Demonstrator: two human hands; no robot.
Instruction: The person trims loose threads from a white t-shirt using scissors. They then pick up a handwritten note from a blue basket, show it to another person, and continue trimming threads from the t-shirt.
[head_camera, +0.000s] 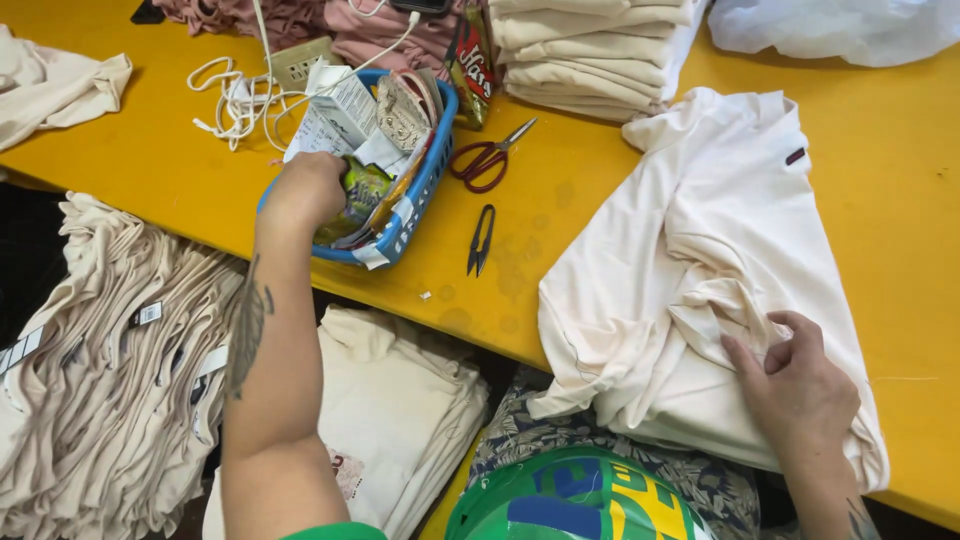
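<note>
Seemingly left hand (305, 190) fingertips buried in basket (425, 185) | right hand (795, 385) pinches shirt (700, 250)

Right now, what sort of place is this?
Likely a garment workshop finishing table: folded cream shirts stacked, red scissors and black thread snips on the yellow table.
</note>
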